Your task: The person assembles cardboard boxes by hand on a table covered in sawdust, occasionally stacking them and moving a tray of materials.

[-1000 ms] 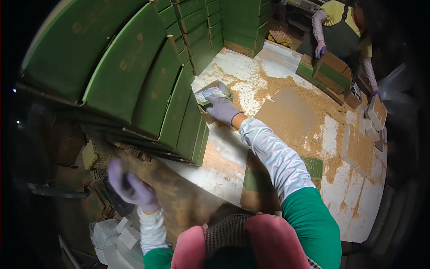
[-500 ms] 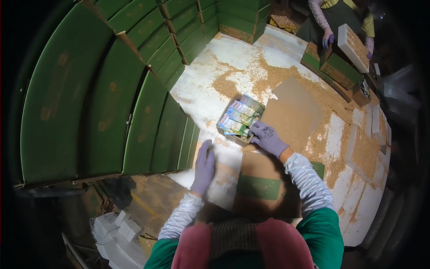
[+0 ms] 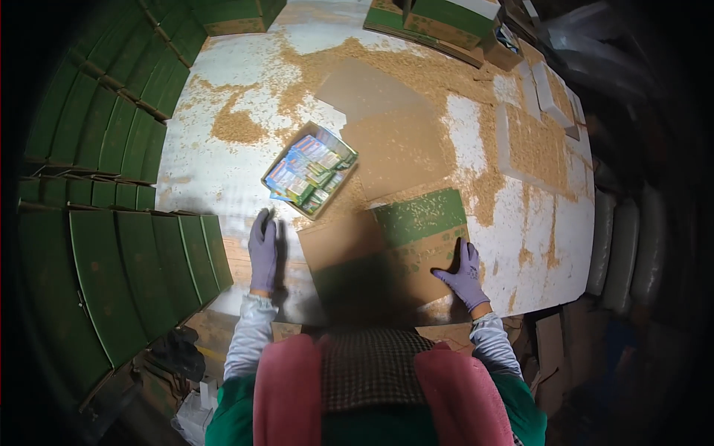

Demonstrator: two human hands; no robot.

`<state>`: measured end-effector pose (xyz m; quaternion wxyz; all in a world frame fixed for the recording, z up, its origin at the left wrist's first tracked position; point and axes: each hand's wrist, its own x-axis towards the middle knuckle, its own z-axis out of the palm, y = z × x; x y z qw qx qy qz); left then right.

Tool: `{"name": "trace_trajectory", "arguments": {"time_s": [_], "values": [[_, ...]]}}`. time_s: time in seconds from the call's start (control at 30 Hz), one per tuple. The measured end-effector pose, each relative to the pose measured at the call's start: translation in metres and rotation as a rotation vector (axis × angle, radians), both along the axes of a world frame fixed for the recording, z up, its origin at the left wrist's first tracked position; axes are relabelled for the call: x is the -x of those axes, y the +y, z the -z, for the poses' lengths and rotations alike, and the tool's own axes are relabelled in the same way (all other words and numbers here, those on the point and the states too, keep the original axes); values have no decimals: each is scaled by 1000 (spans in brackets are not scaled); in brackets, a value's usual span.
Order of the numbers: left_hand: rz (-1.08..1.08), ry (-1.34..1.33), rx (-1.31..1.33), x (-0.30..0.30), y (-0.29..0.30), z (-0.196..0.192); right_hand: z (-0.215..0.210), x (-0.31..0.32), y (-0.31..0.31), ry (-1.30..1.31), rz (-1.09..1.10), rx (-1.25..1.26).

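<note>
My left hand (image 3: 264, 256), in a grey-purple glove, hovers at the table's near left with its fingers stretched out. Under my right hand (image 3: 464, 276), gloved alike, lies the right edge of a flat cardboard carton (image 3: 349, 249), brown with green panels. Its thumb and fingers are spread apart, touching that edge. Beyond the carton stands an open box (image 3: 338, 186) filled with small colourful packets (image 3: 309, 165), some blue and white, some green. Neither hand touches this box; my left hand is nearer to it.
Green cartons (image 3: 123, 260) stand in rows along the left. Sawdust-like bits (image 3: 238, 126) are scattered over the white table (image 3: 182, 160). A brown cardboard sheet (image 3: 401, 152) lies past the flat carton. White slabs topped with bits (image 3: 532, 149) and more green boxes (image 3: 446, 26) are farther right.
My right hand has left the packet box and moved to the flat carton's right edge. That carton has turned. The view has swung right, and the other person is out of sight.
</note>
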<state>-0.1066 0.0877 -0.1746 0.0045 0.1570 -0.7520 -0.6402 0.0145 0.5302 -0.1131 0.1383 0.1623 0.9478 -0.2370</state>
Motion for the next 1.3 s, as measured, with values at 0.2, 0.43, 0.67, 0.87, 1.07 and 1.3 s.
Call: {"name": "trace_trajectory", "arguments": {"time_s": [0.2,0.43,0.67,0.87,1.07,1.3], "values": [[676,239,735,-219,40,81,34,-70,44,25,-214,-143],[498,18,1053,-228,103,-5,25,-85,91,339,-312,-80],[477,-207,330,-173,95,-194,-136,-17,78,684,-422,161],[725,-387,311,-76,138,-236,-186,50,58,368,-254,708],[1137,749,988,-97,218,-159,-98,56,9,396,-239,340],[765,757,1269,-57,241,-222,-83,39,44,270,-287,270]]}}
